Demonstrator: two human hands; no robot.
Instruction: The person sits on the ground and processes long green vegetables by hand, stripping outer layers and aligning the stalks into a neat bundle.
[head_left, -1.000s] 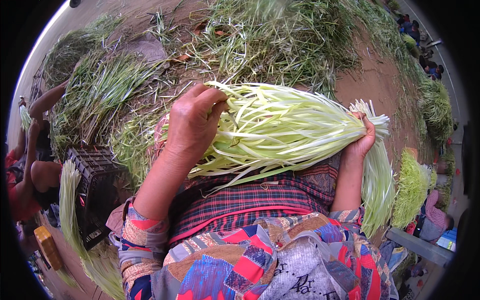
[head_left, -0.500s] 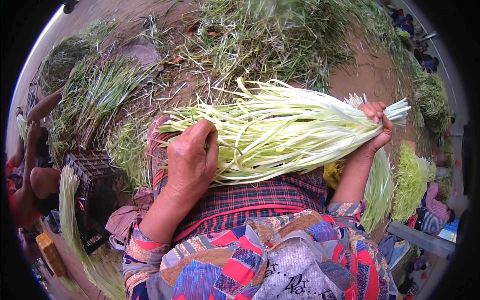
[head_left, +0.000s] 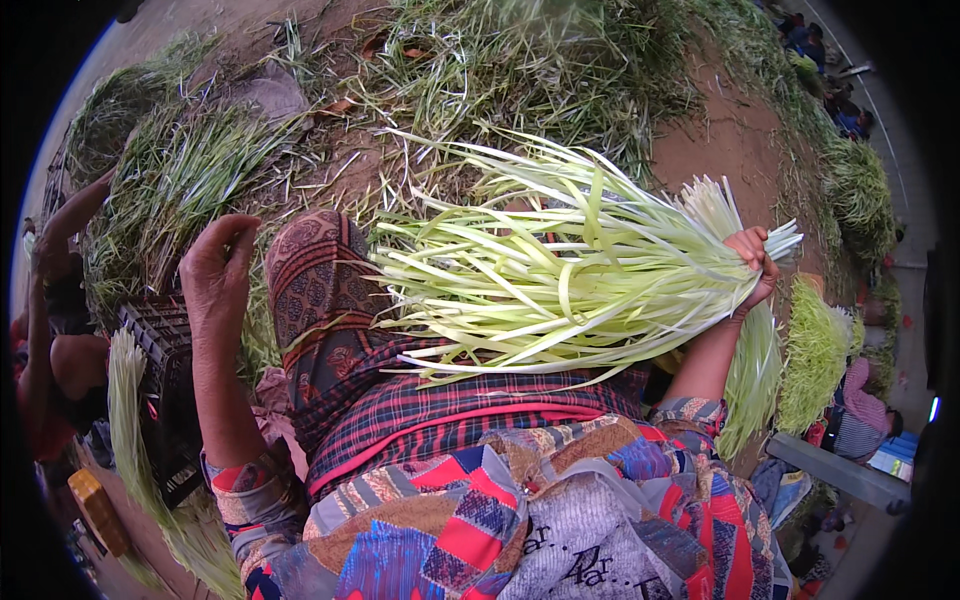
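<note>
A large bunch of garlic chives [head_left: 520, 270], with pale yellow-green flat leaves and white stems, lies across my lap. My right hand [head_left: 755, 262] is closed around its white stem end, and the leaves fan out to the left. Out to the left of the leaf tips, my left hand [head_left: 218, 270] is raised with its fingers bent toward the thumb, touching none of the bunch. What it pinches, if anything, cannot be made out. Another set of white stem ends [head_left: 712, 208] shows just beyond my right hand.
Heaps of green leaf trimmings [head_left: 540, 90] cover the ground ahead. A dark plastic crate [head_left: 165, 340] stands at left beside long pale chives [head_left: 130, 390] and a yellow container [head_left: 98, 510]. A co-worker's arm [head_left: 65, 220] shows far left. More chives [head_left: 815, 350] and a grey beam [head_left: 840, 472] are at right.
My left hand has drawn away from the leaves to the left, uncovering my patterned knee. The leaves have spread wider, while my right hand keeps its grip nearly in place.
</note>
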